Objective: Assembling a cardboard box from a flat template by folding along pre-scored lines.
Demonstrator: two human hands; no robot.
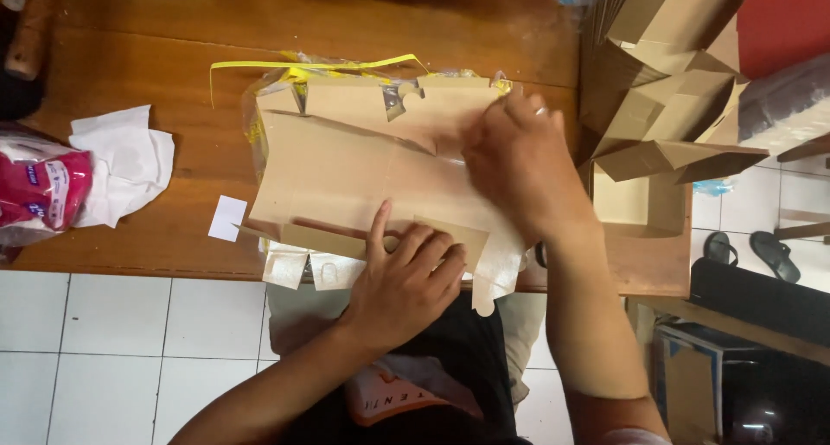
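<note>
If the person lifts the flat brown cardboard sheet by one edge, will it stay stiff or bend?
The cardboard sheet looks thin and creased, so it would probably bend along its folds. It seems light for its size. Both the left hand and right hand press it flat, suggesting it springs up.

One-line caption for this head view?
Left hand and right hand press a flat cardboard box blank on a wooden table.

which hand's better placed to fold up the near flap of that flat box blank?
Probably left. The left hand already lies flat on the cardboard blank at its near edge, fingers on the flap. The right hand presses the far right part, away from that flap.
</note>
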